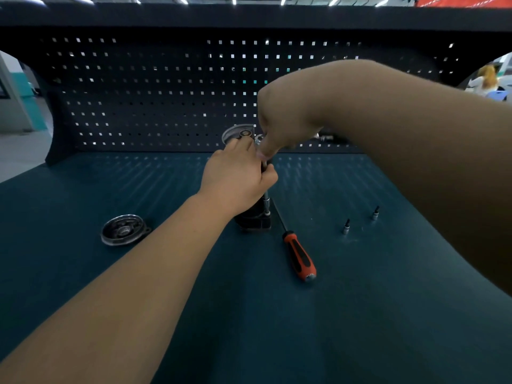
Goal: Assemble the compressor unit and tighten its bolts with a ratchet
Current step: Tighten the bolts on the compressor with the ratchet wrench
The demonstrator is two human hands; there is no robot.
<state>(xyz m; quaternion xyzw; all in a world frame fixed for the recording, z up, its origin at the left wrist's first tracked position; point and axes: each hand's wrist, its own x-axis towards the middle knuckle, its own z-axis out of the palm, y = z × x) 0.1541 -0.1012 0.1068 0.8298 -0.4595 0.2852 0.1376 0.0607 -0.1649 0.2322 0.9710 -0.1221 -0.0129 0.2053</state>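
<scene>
The dark compressor unit [253, 220] stands upright in the middle of the blue bench. My left hand [238, 178] grips its upper part, hiding most of it. A round silver cover [235, 133] shows just above my fingers. My right hand [282, 126] comes from above and holds the head of the ratchet [259, 139]. A thin chrome extension [266, 202] runs down the unit's right side to a bolt near its base. The ratchet handle [325, 137] pokes out behind my right wrist.
A round metal end cap [123, 230] lies left of the unit. A screwdriver with an orange and black handle [299, 256] lies just to its right. Two small socket bits [346, 227] [375, 213] stand further right. A dark pegboard [138, 92] closes the back.
</scene>
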